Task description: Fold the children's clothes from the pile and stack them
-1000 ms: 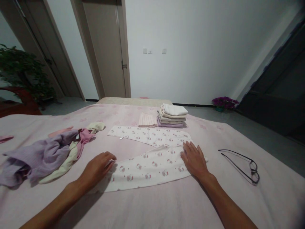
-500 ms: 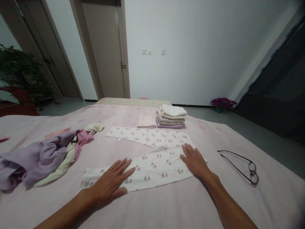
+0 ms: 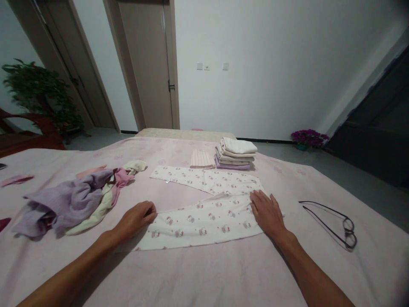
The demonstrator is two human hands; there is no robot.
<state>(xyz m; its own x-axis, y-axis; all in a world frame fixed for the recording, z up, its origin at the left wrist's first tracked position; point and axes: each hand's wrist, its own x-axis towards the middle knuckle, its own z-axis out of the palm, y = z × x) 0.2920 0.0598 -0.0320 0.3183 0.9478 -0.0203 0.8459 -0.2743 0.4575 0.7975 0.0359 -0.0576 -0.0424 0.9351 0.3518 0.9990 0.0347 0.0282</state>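
White children's pants [image 3: 204, 217] printed with small cartoon cat faces lie spread flat on the bed, their two legs fanned out to the left. At the cuff end of the nearer leg my left hand [image 3: 137, 217] is closed, its fingers curled on the fabric; its fingertips are partly hidden. My right hand [image 3: 266, 213] lies palm down on the waist end with its fingers stretched out. A small white tag sticks out along the farther leg.
Beyond the pants stand a stack of folded clothes [image 3: 236, 153] and a folded striped cloth [image 3: 202, 158]. To the left is a heap of crumpled clothes [image 3: 70, 196]. Black-framed glasses [image 3: 332, 221] rest at the right on the pink bedspread [image 3: 217, 277].
My left hand has gone from lying flat on the nearer leg to curled closed at its cuff end. The right hand stays on the waist end. The view has shifted slightly left.
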